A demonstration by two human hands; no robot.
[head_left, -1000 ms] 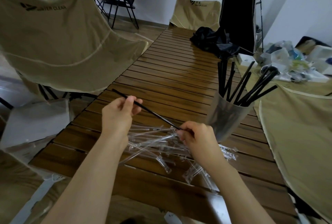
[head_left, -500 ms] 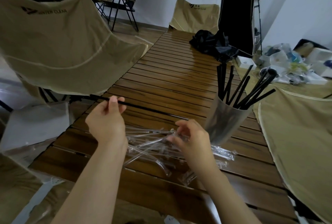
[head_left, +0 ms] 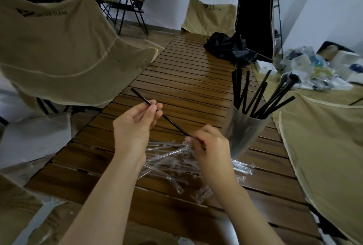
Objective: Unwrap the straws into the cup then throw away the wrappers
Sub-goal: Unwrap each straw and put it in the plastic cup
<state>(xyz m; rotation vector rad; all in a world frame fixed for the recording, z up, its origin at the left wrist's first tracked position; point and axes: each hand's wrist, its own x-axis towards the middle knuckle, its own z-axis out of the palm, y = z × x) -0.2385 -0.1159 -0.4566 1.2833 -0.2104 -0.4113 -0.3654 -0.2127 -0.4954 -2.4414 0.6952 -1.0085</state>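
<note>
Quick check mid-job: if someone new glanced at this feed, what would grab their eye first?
Probably the black straw held slantwise above the slatted table, left hand pinching it near the far end, right hand at the near end. Next, the cup bristling with straws at right, and the clear wrappers heaped under the hands.

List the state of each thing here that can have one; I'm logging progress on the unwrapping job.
black straw: held off the table, pinched at both ends
left hand: pinching the straw's far part
right hand: pinching the straw's near end
cup: upright, holding many black straws
wrappers: loose pile on the table, not thrown away
table: bears cup and wrappers
</note>
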